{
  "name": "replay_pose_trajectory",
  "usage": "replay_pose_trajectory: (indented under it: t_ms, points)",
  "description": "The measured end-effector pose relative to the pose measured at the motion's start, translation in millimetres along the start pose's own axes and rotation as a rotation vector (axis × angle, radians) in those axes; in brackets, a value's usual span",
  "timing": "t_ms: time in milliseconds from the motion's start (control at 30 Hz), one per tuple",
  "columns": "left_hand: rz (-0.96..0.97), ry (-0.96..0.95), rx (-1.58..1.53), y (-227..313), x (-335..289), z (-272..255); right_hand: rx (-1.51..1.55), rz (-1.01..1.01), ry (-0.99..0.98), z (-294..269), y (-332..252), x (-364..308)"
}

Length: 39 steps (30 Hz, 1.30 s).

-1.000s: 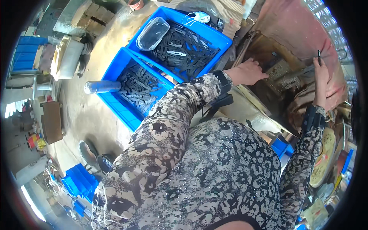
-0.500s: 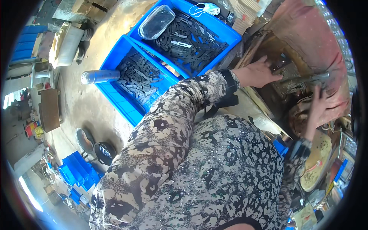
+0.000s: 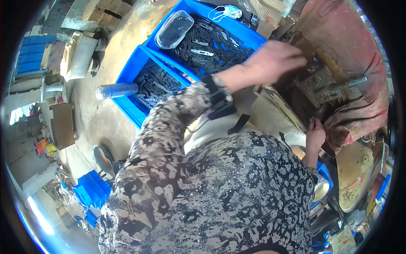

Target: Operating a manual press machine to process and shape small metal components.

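Note:
My left hand [image 3: 275, 62], blurred by motion, passes between the blue tray of dark flat metal pieces [image 3: 211, 57] and the brown, grimy machine bed. Its fingers are curled in, and what they hold, if anything, is hidden. At the near edge of the machine bed, my right hand [image 3: 315, 137] is closed with thumb and fingertips together. Something small and dark may be at its fingertips, too small to name. Beyond it a metal fixture [image 3: 317, 91] carries a bar handle [image 3: 349, 83]; neither hand touches the handle.
A clear plastic box [image 3: 174, 29] and a few shiny pieces lie on the dark ones. A second blue tray [image 3: 154, 86] adjoins, with a silver cylinder [image 3: 116, 90] across its edge. Reddish cloth [image 3: 338, 29] drapes the machine's far side. A face mask [image 3: 228, 12] lies behind.
My left hand has pulled back leftward from the fixture, its open fingers now curled. My right hand has come down and left from beside the handle and closed.

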State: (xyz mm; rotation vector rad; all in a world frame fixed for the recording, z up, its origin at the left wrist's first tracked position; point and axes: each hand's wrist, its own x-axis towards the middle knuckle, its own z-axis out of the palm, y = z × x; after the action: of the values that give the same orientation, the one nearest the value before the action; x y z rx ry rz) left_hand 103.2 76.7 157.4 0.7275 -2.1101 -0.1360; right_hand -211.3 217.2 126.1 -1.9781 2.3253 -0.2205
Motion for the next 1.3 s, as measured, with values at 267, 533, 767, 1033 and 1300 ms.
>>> replay_pose_trajectory:
  t_ms: [267, 533, 767, 1033, 1300]
  points:
    - [-0.791, -0.249, 0.312, -114, -116, -83, 0.101, 0.098, 0.0, -4, -5, 2]
    - [-0.973, -0.887, 0.417, -132, -172, -47, 0.003, 0.126, -0.012, -5, -9, 5]
    - [-0.952, -1.225, 0.419, -115, -170, -25, -0.004, 0.186, 0.007, 0, -12, 8]
    - [-0.592, -0.832, 0.65, -191, -153, -16, 0.012, 0.182, 0.01, -3, -7, 10]
    - [-0.184, -0.916, 0.603, -198, -151, -29, -0.003, 0.24, -0.023, -15, -14, -5]
